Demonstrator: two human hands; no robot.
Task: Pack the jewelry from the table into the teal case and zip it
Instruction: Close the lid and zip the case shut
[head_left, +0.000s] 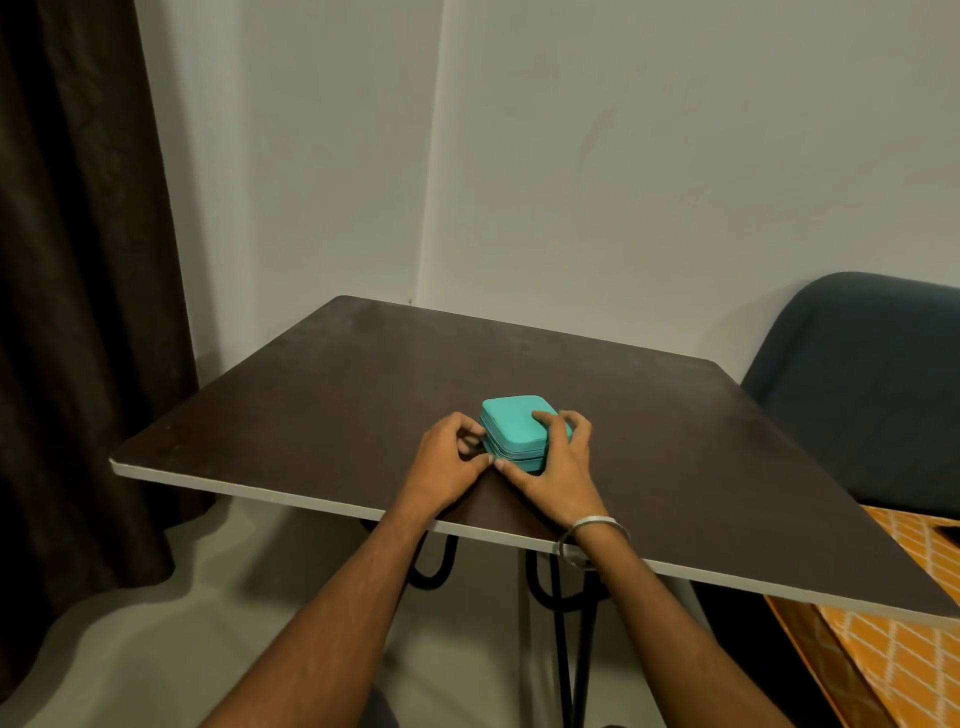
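Observation:
The teal case (511, 426) lies closed on the dark brown table (363, 384), near its front edge. My right hand (558, 462) grips the case from the right, fingers curled over its lid and thumb along its front side. My left hand (452, 457) is at the case's left front corner with fingers curled and thumb and fingertips pinched at the zip line; the zip pull itself is too small to see. No loose jewelry shows on the table.
A dark blue chair (857, 395) stands at the table's right. Orange patterned fabric (893, 649) lies below the right front corner. A dark curtain (78, 286) hangs at the left. Black table legs (566, 623) show beneath the front edge.

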